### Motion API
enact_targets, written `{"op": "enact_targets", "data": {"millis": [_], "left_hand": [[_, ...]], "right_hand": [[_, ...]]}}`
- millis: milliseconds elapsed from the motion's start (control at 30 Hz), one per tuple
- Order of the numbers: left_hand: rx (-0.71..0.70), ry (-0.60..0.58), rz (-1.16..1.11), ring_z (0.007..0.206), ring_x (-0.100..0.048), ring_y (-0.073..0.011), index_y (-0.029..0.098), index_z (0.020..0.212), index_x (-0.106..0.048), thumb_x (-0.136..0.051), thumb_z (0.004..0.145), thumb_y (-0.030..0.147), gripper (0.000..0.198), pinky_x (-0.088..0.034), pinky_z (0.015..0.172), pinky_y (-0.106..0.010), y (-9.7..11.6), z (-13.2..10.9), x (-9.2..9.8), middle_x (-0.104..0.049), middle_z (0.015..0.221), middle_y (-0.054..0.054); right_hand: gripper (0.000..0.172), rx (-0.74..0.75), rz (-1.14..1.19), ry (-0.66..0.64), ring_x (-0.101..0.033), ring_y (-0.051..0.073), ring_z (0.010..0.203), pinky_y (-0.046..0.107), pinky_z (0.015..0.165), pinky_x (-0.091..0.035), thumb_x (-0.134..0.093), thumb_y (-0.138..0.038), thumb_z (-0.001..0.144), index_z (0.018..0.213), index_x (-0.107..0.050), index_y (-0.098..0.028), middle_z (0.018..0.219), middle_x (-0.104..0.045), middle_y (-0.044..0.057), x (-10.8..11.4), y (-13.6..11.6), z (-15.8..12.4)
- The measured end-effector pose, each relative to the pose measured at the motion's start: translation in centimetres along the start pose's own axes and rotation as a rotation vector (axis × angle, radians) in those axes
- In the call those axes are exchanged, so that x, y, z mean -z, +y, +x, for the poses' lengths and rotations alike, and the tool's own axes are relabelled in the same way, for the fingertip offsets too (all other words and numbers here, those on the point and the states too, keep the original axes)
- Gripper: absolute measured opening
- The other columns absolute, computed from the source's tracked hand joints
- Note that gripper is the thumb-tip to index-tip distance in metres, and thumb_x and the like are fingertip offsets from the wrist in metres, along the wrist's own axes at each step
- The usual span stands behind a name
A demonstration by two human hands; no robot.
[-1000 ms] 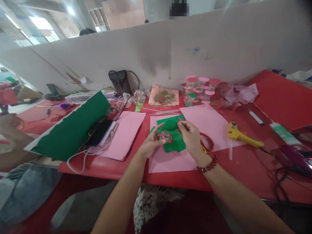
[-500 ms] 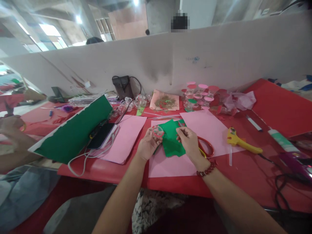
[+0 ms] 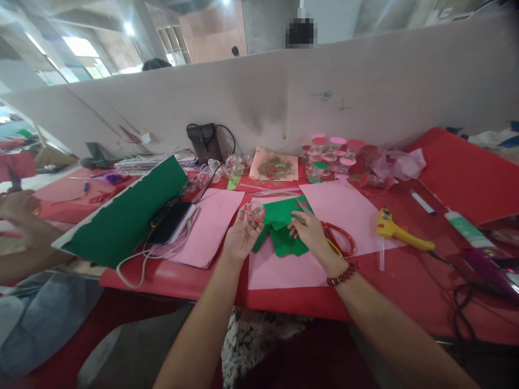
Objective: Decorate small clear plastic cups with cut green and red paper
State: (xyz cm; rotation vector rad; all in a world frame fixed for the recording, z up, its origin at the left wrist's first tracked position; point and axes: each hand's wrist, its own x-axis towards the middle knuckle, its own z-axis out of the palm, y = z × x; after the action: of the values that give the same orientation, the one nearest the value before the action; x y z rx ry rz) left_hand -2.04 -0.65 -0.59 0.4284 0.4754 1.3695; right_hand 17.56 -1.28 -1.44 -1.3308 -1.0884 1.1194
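Observation:
My left hand [image 3: 243, 235] is closed on a small clear plastic cup-like piece [image 3: 255, 211] with a red rim, raised above the table. My right hand [image 3: 307, 231] hovers over pieces of green paper [image 3: 288, 242], its fingers loosely bent and apart with nothing visible in them. Scissors [image 3: 339, 237] with red and yellow handles lie beside and partly beneath the right hand; their blades show past its fingers. Under the green pieces is a sheet of pink paper [image 3: 275, 275].
A yellow glue gun [image 3: 405, 236] lies at the right, near a white-and-green bottle [image 3: 469, 231]. Plastic pieces with coloured discs [image 3: 330, 156] stand stacked behind. At left are a phone [image 3: 170, 222], a cable and a green board [image 3: 125, 216]. A person's hand [image 3: 20, 205] shows farther left.
My left hand has shifted slightly left with the plastic piece, away from the green paper. The right hand's fingers have loosened and moved a little left.

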Motion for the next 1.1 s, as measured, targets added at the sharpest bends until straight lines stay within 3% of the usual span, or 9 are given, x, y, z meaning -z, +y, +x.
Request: {"op": "enact_targets", "data": {"millis": [67,200,267,367,467,600,800,1000,1100], "left_hand": [[0.004,-0.007,-0.005,0.072,-0.062,-0.0109,0.025,0.098,-0.064,-0.063,0.080,0.009,0.024,-0.050,0.073,-0.028,0.0,0.0,0.0,-0.070,0.091,0.000],[0.025,-0.010,0.052,0.076,-0.064,-0.0111,0.026,0.102,-0.064,-0.066,0.079,0.011,0.028,-0.050,0.074,-0.027,-0.1,0.1,0.1,-0.070,0.094,0.001],[0.045,-0.020,0.090,0.079,-0.065,-0.0116,0.027,0.105,-0.063,-0.068,0.078,0.011,0.032,-0.051,0.076,-0.028,-0.3,0.2,0.3,-0.070,0.097,0.001],[0.070,-0.034,0.093,0.082,-0.066,-0.0126,0.027,0.105,-0.062,-0.070,0.075,0.011,0.035,-0.052,0.077,-0.029,-0.4,0.3,0.5,-0.070,0.098,0.001],[0.098,-0.045,0.076,0.082,-0.067,-0.0126,0.025,0.105,-0.061,-0.071,0.076,0.015,0.031,-0.052,0.076,-0.028,-0.4,0.4,0.7,-0.070,0.097,0.000],[0.100,-0.020,0.079,0.072,-0.065,-0.0105,0.024,0.102,-0.061,-0.070,0.079,0.020,0.024,-0.053,0.071,-0.026,-0.4,0.5,0.6,-0.069,0.090,0.002],[0.098,-0.051,0.110,0.081,-0.069,-0.0118,0.020,0.098,-0.061,-0.066,0.080,0.012,0.021,-0.055,0.073,-0.024,-0.5,0.2,-0.1,-0.071,0.101,-0.002],[0.081,-0.061,0.077,0.094,-0.071,-0.0167,0.019,0.117,-0.060,-0.062,0.084,0.013,0.033,-0.056,0.088,-0.029,-0.5,0.3,-0.2,-0.072,0.103,-0.005],[0.072,-0.043,0.057,0.094,-0.071,-0.0173,0.020,0.123,-0.057,-0.060,0.086,0.014,0.038,-0.056,0.089,-0.031,-0.5,0.5,-0.1,-0.072,0.100,-0.004]], "right_hand": [[0.036,0.061,-0.053,0.027,-0.054,0.013,0.045,0.025,0.042,-0.040,-0.059,-0.043,0.080,0.106,-0.059,-0.017,0.061,-0.061,-0.003,0.2,0.2,0.1],[0.037,0.227,-0.233,0.129,-0.051,0.014,0.049,0.026,0.049,-0.039,-0.049,-0.054,0.088,0.074,-0.057,-0.021,0.054,-0.053,-0.002,0.7,0.2,0.1],[0.038,0.250,-0.319,0.134,-0.053,0.016,0.053,0.027,0.053,-0.041,-0.046,-0.052,0.091,0.071,-0.056,-0.021,0.055,-0.053,-0.001,1.0,-0.1,0.0],[0.020,0.340,-0.534,0.077,-0.061,0.019,0.069,0.031,0.068,-0.047,-0.048,-0.032,0.091,0.098,-0.062,-0.020,0.075,-0.066,0.002,2.1,-0.8,-0.2],[0.033,0.425,-0.991,0.040,-0.061,0.026,0.099,0.038,0.089,-0.044,-0.060,-0.025,0.084,0.117,-0.061,-0.019,0.105,-0.066,0.011,4.5,-1.5,-0.6],[0.045,0.177,-1.292,-0.027,-0.062,0.031,0.097,0.038,0.082,-0.044,-0.063,-0.034,0.086,0.126,-0.057,-0.016,0.108,-0.063,0.017,7.6,-1.6,-1.3],[0.051,0.076,-1.318,-0.040,-0.064,0.028,0.094,0.031,0.074,-0.041,-0.058,-0.032,0.089,0.136,-0.049,-0.013,0.111,-0.063,0.018,8.0,-1.4,-1.9],[0.025,0.059,-1.211,-0.074,-0.064,0.021,0.078,0.027,0.064,-0.038,-0.058,-0.021,0.079,0.103,-0.063,-0.014,0.089,-0.070,0.011,8.2,-2.3,-2.1],[0.033,0.024,-1.075,-0.037,-0.067,0.020,0.081,0.026,0.067,-0.042,-0.058,-0.021,0.076,0.108,-0.064,-0.019,0.096,-0.073,0.007,9.0,-2.3,-2.3]]}}
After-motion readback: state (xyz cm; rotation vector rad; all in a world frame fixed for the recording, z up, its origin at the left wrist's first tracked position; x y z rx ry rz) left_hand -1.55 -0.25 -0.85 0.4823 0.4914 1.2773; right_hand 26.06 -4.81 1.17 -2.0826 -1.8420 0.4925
